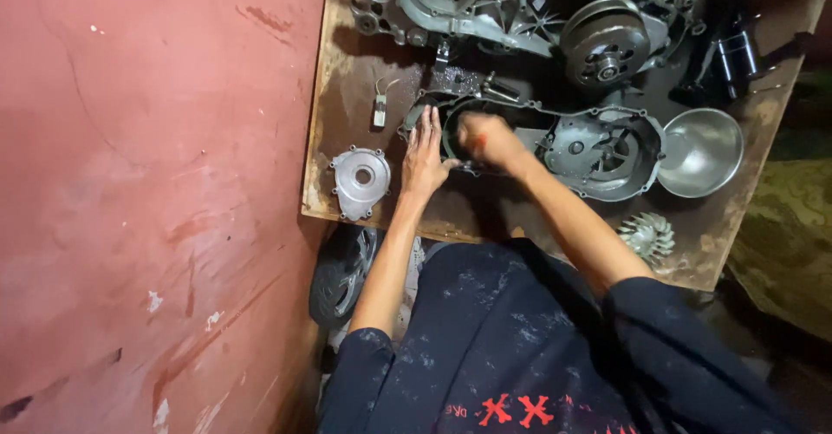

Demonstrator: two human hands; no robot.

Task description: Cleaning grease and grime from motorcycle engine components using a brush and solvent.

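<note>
Centre frame: your left hand [424, 152] lies flat, fingers together, steadying the crankcase cover [555, 143]; keep it pressed while your right hand [485, 139], fisted (contents unclear), works the rim.

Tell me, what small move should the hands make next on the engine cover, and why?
Probably keep the left hand pressed flat on the cover while the right hand works along the dark ring. The left palm lies at the ring's edge and the right fist sits over it, blurred; what it holds cannot be told.
</note>
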